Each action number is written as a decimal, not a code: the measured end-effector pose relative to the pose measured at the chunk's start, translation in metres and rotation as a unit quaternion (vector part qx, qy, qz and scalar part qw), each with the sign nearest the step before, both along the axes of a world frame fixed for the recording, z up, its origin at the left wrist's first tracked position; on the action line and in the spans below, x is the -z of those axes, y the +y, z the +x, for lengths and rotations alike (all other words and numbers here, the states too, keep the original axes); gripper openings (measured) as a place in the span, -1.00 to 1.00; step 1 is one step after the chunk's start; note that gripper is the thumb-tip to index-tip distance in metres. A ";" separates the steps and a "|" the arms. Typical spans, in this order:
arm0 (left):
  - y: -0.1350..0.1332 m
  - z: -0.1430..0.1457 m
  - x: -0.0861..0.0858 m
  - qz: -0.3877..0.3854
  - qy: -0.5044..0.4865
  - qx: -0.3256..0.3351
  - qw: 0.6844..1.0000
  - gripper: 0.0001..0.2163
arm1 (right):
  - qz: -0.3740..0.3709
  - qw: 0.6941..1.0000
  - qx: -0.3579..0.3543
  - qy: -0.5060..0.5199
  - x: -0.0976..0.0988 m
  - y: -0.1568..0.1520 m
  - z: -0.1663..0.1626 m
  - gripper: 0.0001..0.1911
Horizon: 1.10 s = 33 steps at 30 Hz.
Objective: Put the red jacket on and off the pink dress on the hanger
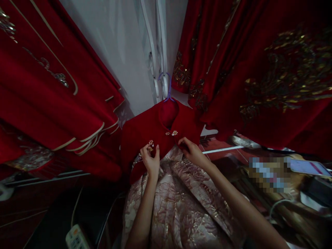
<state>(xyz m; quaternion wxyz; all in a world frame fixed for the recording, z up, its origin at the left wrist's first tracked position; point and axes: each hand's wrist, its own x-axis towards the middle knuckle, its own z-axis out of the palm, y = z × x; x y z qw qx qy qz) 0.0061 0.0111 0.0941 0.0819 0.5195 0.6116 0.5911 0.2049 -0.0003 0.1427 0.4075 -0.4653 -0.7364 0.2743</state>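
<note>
A short red jacket (141, 126) with a stand-up collar hangs on a purple hanger (169, 95) in front of me. Flower-shaped jewelled ornaments (174, 133) sit below its collar, and another flower ornament (151, 143) is on the left of its front. My left hand (150, 160) is at the jacket's left front, fingers curled on the cloth beside the ornament, thumb raised. My right hand (190, 150) pinches the jacket's front edge at the right; its fingertips partly hide the cloth there. Below the jacket spreads a shiny pinkish-gold brocade skirt (171, 200).
Red embroidered garments hang at left (85, 103) and right (228, 86). White cabinet doors (116, 52) stand behind. A wooden stand (285, 214) at right bears a phone (308, 166). A white power strip (76, 238) with its cord lies at lower left.
</note>
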 end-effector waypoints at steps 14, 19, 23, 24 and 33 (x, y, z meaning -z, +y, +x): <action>-0.013 0.002 -0.016 -0.016 0.041 -0.096 0.994 -0.83 | 0.072 0.994 0.086 -0.019 0.017 -0.013 0.017 -0.87; -0.025 0.001 -0.019 0.019 0.044 -0.075 0.996 -0.86 | -0.034 0.998 0.013 0.056 0.017 -0.025 0.011 -0.91; -0.026 -0.004 -0.017 0.031 0.012 -0.008 0.999 -0.92 | -0.074 0.987 -0.061 0.128 0.005 -0.035 0.004 -0.93; -0.026 -0.006 -0.018 0.032 -0.010 0.006 0.999 -0.93 | -0.085 0.982 -0.087 0.146 -0.002 -0.039 0.002 -0.94; -0.035 -0.012 -0.041 0.077 -0.087 0.108 0.987 -0.93 | -0.182 0.924 -0.232 0.244 -0.060 -0.086 -0.007 -0.87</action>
